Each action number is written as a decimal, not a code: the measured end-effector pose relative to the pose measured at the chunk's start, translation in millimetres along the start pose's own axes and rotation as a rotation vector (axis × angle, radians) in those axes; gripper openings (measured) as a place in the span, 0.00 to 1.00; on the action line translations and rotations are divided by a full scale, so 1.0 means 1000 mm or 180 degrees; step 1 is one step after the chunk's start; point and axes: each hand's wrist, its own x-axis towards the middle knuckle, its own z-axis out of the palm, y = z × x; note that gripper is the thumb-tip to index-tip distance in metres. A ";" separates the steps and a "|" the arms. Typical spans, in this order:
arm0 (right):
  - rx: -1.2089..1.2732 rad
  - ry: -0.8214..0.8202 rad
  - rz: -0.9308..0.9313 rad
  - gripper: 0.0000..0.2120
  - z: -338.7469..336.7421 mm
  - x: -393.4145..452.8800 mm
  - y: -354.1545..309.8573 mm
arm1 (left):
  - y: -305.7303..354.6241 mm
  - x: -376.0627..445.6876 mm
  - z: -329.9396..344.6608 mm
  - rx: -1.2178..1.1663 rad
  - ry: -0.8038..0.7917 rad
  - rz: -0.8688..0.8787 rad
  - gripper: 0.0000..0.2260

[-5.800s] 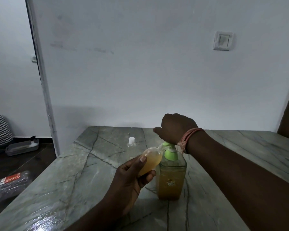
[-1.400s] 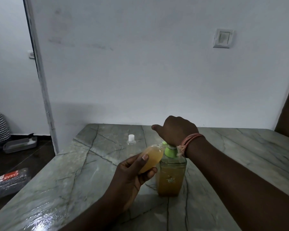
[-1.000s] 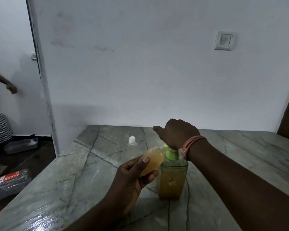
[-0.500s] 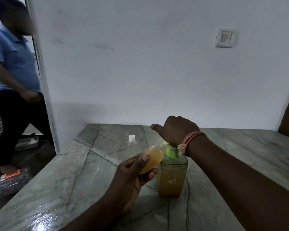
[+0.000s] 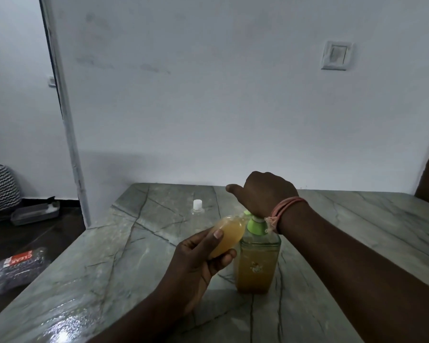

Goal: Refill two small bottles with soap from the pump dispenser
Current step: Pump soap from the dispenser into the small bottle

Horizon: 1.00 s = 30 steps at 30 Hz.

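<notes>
While our left hand [image 5: 196, 263] grips the tilted small bottle [image 5: 227, 235] at the spout, right hand [image 5: 265, 194] curls over the pump dispenser [image 5: 256, 263] on the table [image 5: 109, 256], mid-fill; 2nd bottle [image 5: 197, 206] waits behind. Next: keep pumping w/ mouth aligned.

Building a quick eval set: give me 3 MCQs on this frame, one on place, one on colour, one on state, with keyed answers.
1. Where does the capped clear bottle stand?
A. In the left hand
B. On the table beyond the left hand
C. On the floor

2. What colour is the dispenser's pump collar?
A. Green
B. Red
C. Black

3. How is the small bottle in the left hand held?
A. Upright on the table
B. Capped, lying flat
C. Tilted, mouth at the pump nozzle

Key: 1 B, it stands alone on the marble table. 2 A, green under the right hand. 3 C, it leans toward the pump dispenser.
</notes>
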 end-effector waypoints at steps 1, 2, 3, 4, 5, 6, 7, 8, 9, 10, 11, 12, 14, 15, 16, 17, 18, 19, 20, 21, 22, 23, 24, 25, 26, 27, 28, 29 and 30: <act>-0.0021 -0.0013 -0.0003 0.25 -0.001 0.000 0.000 | 0.000 -0.001 0.001 -0.0006 0.0005 -0.0008 0.11; -0.0046 -0.0038 -0.0018 0.25 -0.001 0.000 -0.001 | 0.001 -0.002 0.001 -0.0005 0.0009 -0.0008 0.11; -0.0069 -0.0074 -0.0041 0.25 -0.002 0.001 -0.002 | 0.001 -0.003 0.001 0.0003 0.0005 -0.0002 0.10; -0.0109 -0.0113 -0.0079 0.26 -0.003 0.001 -0.003 | 0.002 -0.003 0.002 0.0019 -0.0004 0.0008 0.10; -0.0181 -0.0139 -0.0126 0.27 -0.005 0.002 -0.004 | 0.002 -0.004 0.002 0.0031 -0.0015 0.0014 0.09; -0.0259 -0.0132 -0.0170 0.28 -0.008 0.004 -0.005 | 0.002 -0.004 0.002 0.0041 -0.0032 0.0016 0.09; -0.0315 -0.0095 -0.0207 0.29 -0.010 0.005 -0.006 | 0.002 -0.004 0.001 0.0042 -0.0057 0.0015 0.09; -0.0320 -0.0051 -0.0220 0.30 -0.010 0.006 -0.006 | 0.002 -0.004 0.000 0.0048 -0.0076 0.0017 0.09; -0.0269 -0.0015 -0.0200 0.32 -0.009 0.006 -0.005 | 0.002 -0.002 0.000 0.0055 -0.0083 0.0020 0.10; -0.0192 0.0001 -0.0141 0.33 -0.006 0.005 -0.005 | 0.001 -0.001 -0.001 0.0058 -0.0080 0.0024 0.10; -0.0130 0.0006 -0.0072 0.35 -0.003 0.004 -0.004 | 0.000 0.000 -0.001 0.0047 -0.0071 0.0020 0.11; -0.0098 0.0007 -0.0032 0.35 0.000 0.002 -0.003 | 0.000 0.001 -0.001 0.0030 -0.0067 0.0019 0.12; -0.0055 -0.0011 -0.0013 0.34 0.002 0.002 -0.001 | -0.001 0.002 -0.001 0.0024 -0.0065 0.0008 0.12; -0.0039 -0.0027 -0.0002 0.34 0.001 0.003 0.000 | -0.001 0.001 -0.001 0.0032 -0.0060 -0.0002 0.12; -0.0029 -0.0059 0.0009 0.34 0.000 0.003 0.001 | -0.001 0.000 0.000 0.0044 -0.0043 -0.0006 0.13; -0.0033 -0.0093 0.0006 0.34 -0.001 0.003 0.001 | -0.001 -0.001 0.000 0.0048 -0.0022 0.0000 0.14; -0.0067 -0.0119 -0.0017 0.33 -0.003 0.003 -0.001 | -0.001 -0.001 0.000 0.0037 -0.0009 0.0011 0.15; -0.0138 -0.0131 -0.0061 0.33 -0.005 0.003 -0.003 | 0.000 -0.002 0.000 0.0012 -0.0012 0.0019 0.15; -0.0218 -0.0124 -0.0113 0.32 -0.007 0.003 -0.005 | 0.000 -0.003 0.000 -0.0005 -0.0034 0.0028 0.15; -0.0273 -0.0105 -0.0157 0.32 -0.009 0.004 -0.006 | 0.000 -0.002 0.000 -0.0009 -0.0060 0.0031 0.13; -0.0279 -0.0088 -0.0172 0.33 -0.010 0.005 -0.007 | -0.001 -0.002 -0.001 -0.0002 -0.0080 0.0032 0.12; -0.0234 -0.0081 -0.0152 0.33 -0.008 0.005 -0.007 | -0.001 -0.001 -0.002 0.0001 -0.0081 0.0029 0.12; -0.0151 -0.0072 -0.0112 0.32 -0.004 0.005 -0.006 | -0.002 0.000 -0.003 0.0005 -0.0073 0.0032 0.12; -0.0061 -0.0072 -0.0061 0.32 0.000 0.005 -0.005 | -0.003 0.002 -0.004 0.0001 -0.0070 0.0034 0.11; 0.0007 -0.0105 -0.0016 0.31 0.003 0.006 -0.004 | -0.004 0.003 -0.005 -0.0010 -0.0072 0.0033 0.11; 0.0061 -0.0173 0.0016 0.31 0.005 0.007 -0.003 | -0.004 0.003 -0.005 -0.0014 -0.0077 0.0033 0.11; 0.0120 -0.0244 0.0039 0.31 0.005 0.008 -0.001 | -0.005 0.004 -0.005 -0.0002 -0.0095 0.0033 0.10; 0.0163 -0.0277 0.0058 0.30 0.003 0.007 0.000 | -0.005 0.004 -0.004 0.0015 -0.0114 0.0027 0.10; 0.0177 -0.0261 0.0061 0.30 0.002 0.007 0.001 | -0.004 0.004 -0.004 0.0021 -0.0126 0.0023 0.10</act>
